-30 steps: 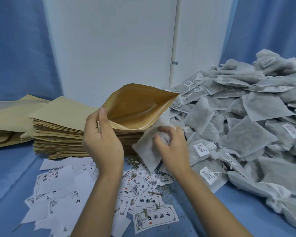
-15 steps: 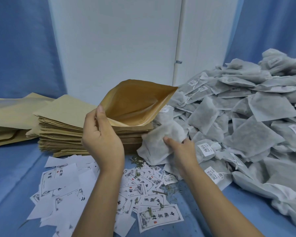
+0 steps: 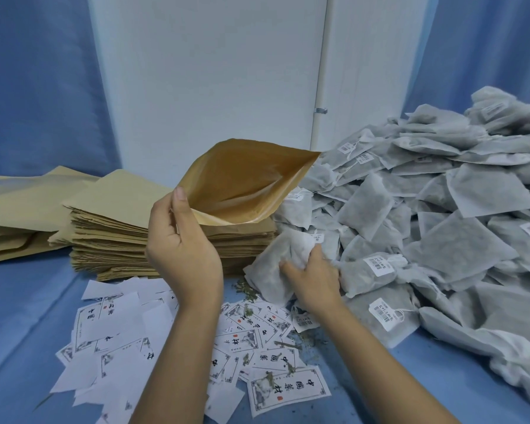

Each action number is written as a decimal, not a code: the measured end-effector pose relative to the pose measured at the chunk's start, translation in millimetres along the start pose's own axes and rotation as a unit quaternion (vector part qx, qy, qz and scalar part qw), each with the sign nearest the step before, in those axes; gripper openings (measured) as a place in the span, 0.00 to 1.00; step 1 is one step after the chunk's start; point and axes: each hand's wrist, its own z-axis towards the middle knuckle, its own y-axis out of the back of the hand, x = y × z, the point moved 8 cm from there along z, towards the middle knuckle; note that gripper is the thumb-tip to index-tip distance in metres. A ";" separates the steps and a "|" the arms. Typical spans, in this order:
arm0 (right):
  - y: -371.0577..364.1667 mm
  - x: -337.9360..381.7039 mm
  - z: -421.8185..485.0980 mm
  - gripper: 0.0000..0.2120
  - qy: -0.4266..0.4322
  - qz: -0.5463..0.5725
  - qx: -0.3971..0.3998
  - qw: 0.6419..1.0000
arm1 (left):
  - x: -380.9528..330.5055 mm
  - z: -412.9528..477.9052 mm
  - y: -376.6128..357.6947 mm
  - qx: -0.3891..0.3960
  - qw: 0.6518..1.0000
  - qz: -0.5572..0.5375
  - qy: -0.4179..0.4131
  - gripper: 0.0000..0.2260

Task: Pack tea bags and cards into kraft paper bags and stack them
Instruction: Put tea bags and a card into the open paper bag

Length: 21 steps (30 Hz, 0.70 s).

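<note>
Left hand (image 3: 182, 255), centre of frame: grasping the paper bag (image 3: 245, 182) by the left corner of its mouth. Thumb (image 3: 179, 198) lies upright along the near lip, and the other fingers are curled behind the edge, mostly out of sight. The bag is lifted clear above the stack of flat paper bags (image 3: 129, 234), its mouth gaping wide, shiny lining showing, far end pointing to the upper right. Right hand (image 3: 311, 276), just right of centre and lower: fingers clenched into a tea bag (image 3: 273, 270), bunching its upper part, fingertips sunk in the cloth. That tea bag sits at the left foot of the heap of tea bags (image 3: 441, 224), below the open mouth and apart from it; its lower corner touches the table (image 3: 22, 301) beside the cards (image 3: 120, 328). Cards are scattered across lower centre and lower left, some printed face up, some blank side up, partly hidden under both forearms. Loose leaf crumbs (image 3: 247, 290) lie between the cards and the stack. A second pile of paper bags (image 3: 13, 215) lies at far left.
</note>
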 end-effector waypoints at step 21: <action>95.0 80.9 -27.9 0.18 0.259 0.311 -0.108 0.908 | -6.3 -19.0 -15.4 0.098 0.972 0.092 -0.194 0.13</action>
